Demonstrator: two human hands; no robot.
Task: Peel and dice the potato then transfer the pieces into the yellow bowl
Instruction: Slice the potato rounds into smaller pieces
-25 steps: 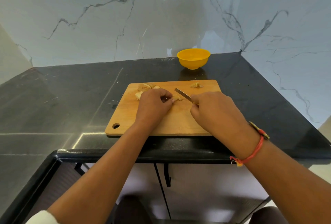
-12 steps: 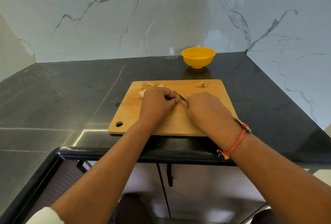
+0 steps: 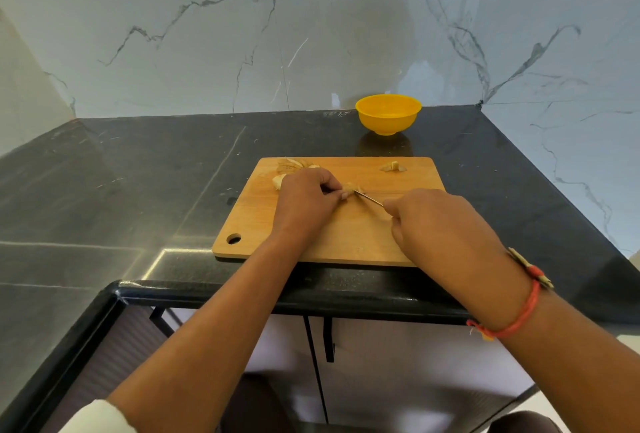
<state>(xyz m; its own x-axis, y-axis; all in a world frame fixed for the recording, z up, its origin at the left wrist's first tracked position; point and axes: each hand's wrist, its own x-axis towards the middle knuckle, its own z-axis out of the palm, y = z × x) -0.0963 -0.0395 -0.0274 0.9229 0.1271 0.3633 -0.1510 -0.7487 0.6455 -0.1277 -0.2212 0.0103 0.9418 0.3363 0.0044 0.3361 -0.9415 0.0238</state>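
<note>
On the wooden cutting board point(image 3: 263, 224), my left hand point(image 3: 304, 202) pinches a small pale potato piece point(image 3: 351, 187) with its fingertips. My right hand point(image 3: 436, 224) is closed around a knife point(image 3: 369, 198); only a short length of blade shows, its tip touching the held piece. More potato pieces and peel point(image 3: 292, 166) lie at the board's far left, partly hidden behind my left hand. A few cut pieces point(image 3: 392, 166) rest at the far right of the board. The yellow bowl point(image 3: 388, 114) stands beyond the board near the wall.
The board lies on a black stone counter point(image 3: 138, 183) with marble walls behind and to the right. The counter's front edge point(image 3: 277, 290) runs just below the board. A red thread bracelet point(image 3: 512, 308) circles my right wrist.
My right hand has drawn the knife back to the right after closing in on my left hand. My left hand stays on the potato piece. The camera has tilted slightly.
</note>
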